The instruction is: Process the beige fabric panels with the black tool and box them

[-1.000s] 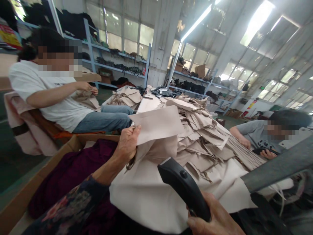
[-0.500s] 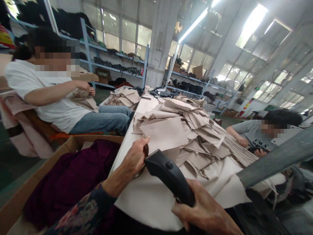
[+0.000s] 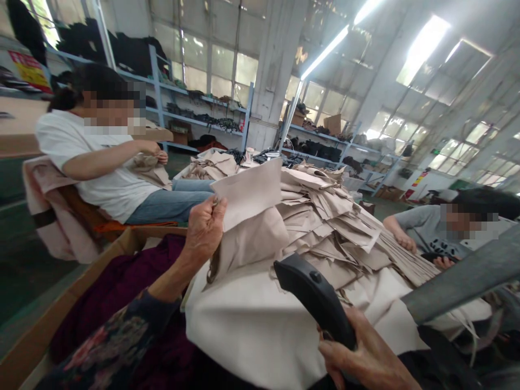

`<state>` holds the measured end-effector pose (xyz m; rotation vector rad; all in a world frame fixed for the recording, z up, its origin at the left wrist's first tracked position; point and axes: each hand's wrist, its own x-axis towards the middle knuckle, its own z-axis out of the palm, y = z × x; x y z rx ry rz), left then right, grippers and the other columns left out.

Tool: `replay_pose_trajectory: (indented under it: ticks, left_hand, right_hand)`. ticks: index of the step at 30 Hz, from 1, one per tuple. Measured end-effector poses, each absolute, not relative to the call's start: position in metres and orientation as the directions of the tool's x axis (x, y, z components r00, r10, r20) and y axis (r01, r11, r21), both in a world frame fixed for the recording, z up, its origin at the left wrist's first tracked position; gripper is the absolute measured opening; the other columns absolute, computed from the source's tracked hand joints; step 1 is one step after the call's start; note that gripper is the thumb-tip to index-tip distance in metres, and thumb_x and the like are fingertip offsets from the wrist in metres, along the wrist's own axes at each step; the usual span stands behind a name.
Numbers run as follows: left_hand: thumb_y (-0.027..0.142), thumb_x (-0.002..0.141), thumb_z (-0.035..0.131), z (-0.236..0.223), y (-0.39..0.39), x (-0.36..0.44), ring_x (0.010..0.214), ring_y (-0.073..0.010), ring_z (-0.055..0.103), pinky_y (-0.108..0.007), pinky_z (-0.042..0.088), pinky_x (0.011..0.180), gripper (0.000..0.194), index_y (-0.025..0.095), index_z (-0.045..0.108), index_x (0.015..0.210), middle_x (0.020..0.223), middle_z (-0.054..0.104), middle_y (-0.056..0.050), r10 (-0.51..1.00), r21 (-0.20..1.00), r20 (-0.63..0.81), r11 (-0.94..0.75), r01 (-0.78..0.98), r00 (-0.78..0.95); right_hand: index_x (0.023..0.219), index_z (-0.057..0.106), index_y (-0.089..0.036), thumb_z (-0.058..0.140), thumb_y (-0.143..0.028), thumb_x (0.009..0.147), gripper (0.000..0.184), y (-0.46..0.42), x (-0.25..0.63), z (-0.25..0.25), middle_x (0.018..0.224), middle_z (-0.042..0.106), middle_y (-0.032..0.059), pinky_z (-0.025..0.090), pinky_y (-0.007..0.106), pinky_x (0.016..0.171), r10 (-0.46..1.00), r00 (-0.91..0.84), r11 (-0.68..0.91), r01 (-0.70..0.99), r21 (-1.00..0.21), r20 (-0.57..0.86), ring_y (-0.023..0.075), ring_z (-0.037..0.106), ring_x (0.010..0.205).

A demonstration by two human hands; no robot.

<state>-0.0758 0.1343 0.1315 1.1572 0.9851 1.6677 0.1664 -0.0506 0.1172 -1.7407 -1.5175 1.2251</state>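
My left hand (image 3: pixel 206 227) is closed on the edge of a beige fabric piece (image 3: pixel 249 190), a flat panel with a softer folded part hanging below it. The piece is lifted at the left side of a large pile of similar beige pieces (image 3: pixel 325 208). In my right hand (image 3: pixel 361 346) is a black curved handheld scanner (image 3: pixel 314 290) with a button on top. Its head points up and left, toward the lifted piece but apart from it. Both hands are above a pale cloth (image 3: pixel 252 325) at the near end of the table.
A cardboard box (image 3: pixel 30 338) with dark purple cloth (image 3: pixel 122 292) stands at my left. One co-worker (image 3: pixel 108 179) sits beyond it, handling beige cloth. Another person (image 3: pixel 430 222) works at the right behind a slanted grey metal bar (image 3: pixel 459 281). Blue shelves (image 3: pixel 195 116) line the wall.
My left hand has moved left and raised the beige piece off the pile, so its lower part now shows. The view has shifted slightly; the scanner sits lower and farther right.
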Motion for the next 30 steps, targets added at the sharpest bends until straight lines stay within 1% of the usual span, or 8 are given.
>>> replay_pose_trajectory:
  ticks: [2,4,7,9,11,15,19,30]
  left_hand:
    - [0.024,0.078,0.062,0.134,0.130,-0.083,0.107,-0.0248,0.059,-0.029,0.040,0.097,0.014,0.018,0.068,0.089,0.095,0.070,-0.004,0.803,0.825,0.564,-0.557,0.098,-0.190]
    - [0.019,0.086,0.050,0.122,0.122,-0.082,0.119,-0.0262,0.053,-0.040,0.032,0.108,0.028,0.015,0.064,0.110,0.116,0.066,-0.008,0.542,0.480,0.837,-0.796,0.369,0.078]
    - [0.007,0.089,0.037,0.072,0.112,-0.066,0.129,-0.0293,0.044,-0.057,0.021,0.111,0.039,0.006,0.053,0.125,0.133,0.055,-0.019,0.243,-0.046,0.784,-0.895,0.443,0.572]
    - [0.004,0.088,0.036,0.026,0.106,-0.054,0.126,-0.0310,0.047,-0.060,0.022,0.109,0.040,0.003,0.054,0.124,0.130,0.056,-0.023,0.276,-0.171,0.633,-0.861,0.478,0.723]
    - [0.002,0.087,0.035,-0.019,0.099,-0.044,0.121,-0.0300,0.052,-0.058,0.027,0.108,0.042,0.006,0.057,0.122,0.127,0.059,-0.021,0.423,-0.148,0.525,-0.809,0.569,0.738]
    - [0.017,0.090,0.040,-0.067,0.087,-0.039,0.133,-0.0304,0.038,-0.055,0.026,0.109,0.044,0.007,0.049,0.132,0.143,0.044,-0.018,0.596,0.001,0.434,-0.751,0.661,0.676]
    - [0.031,0.089,0.046,-0.070,0.084,-0.041,0.136,-0.0330,0.031,-0.053,0.023,0.111,0.054,0.002,0.046,0.134,0.146,0.038,-0.021,0.607,0.062,0.431,-0.758,0.649,0.668]
    - [0.027,0.088,0.046,-0.065,0.087,-0.044,0.136,-0.0293,0.033,-0.045,0.025,0.112,0.052,0.002,0.046,0.134,0.145,0.040,-0.020,0.598,0.123,0.394,-0.787,0.605,0.698]
  right_hand:
    - [0.085,0.048,-0.015,0.057,-0.038,0.075,0.026,-0.056,0.172,0.110,0.049,0.052,-0.0049,0.038,0.022,0.049,0.952,-0.013,-0.264,0.474,-0.840,-0.307,0.0097,0.048,0.044]
    - [0.088,0.048,-0.015,0.057,-0.039,0.075,0.028,-0.062,0.178,0.104,0.051,0.053,-0.0045,0.040,0.022,0.051,0.944,0.039,-0.308,0.456,-0.835,-0.327,0.0103,0.049,0.045]
    - [0.087,0.050,-0.015,0.057,-0.036,0.074,0.026,-0.071,0.187,0.097,0.050,0.053,-0.0048,0.040,0.022,0.050,0.931,0.081,-0.351,0.474,-0.808,-0.357,0.0107,0.049,0.045]
    - [0.081,0.050,-0.016,0.056,-0.033,0.075,0.019,-0.077,0.193,0.091,0.046,0.051,-0.0049,0.039,0.021,0.048,0.914,0.078,-0.379,0.509,-0.773,-0.398,0.0101,0.047,0.043]
    - [0.077,0.050,-0.016,0.055,-0.030,0.076,0.015,-0.083,0.197,0.083,0.045,0.051,-0.0049,0.036,0.020,0.046,0.895,0.069,-0.410,0.519,-0.750,-0.442,0.0091,0.046,0.041]
    - [0.077,0.052,-0.015,0.054,-0.025,0.078,0.010,-0.090,0.200,0.066,0.045,0.052,-0.0051,0.034,0.018,0.042,0.872,0.025,-0.440,0.478,-0.760,-0.489,0.0084,0.046,0.040]
    - [0.077,0.054,-0.015,0.056,-0.020,0.076,0.005,-0.082,0.191,0.058,0.046,0.054,-0.0049,0.035,0.017,0.042,0.848,-0.037,-0.459,0.445,-0.769,-0.528,0.0080,0.046,0.040]
    - [0.074,0.051,-0.016,0.059,-0.025,0.077,0.013,-0.004,0.168,0.034,0.048,0.054,-0.0046,0.036,0.015,0.037,0.828,-0.146,-0.433,0.447,-0.783,-0.541,0.0078,0.048,0.038]
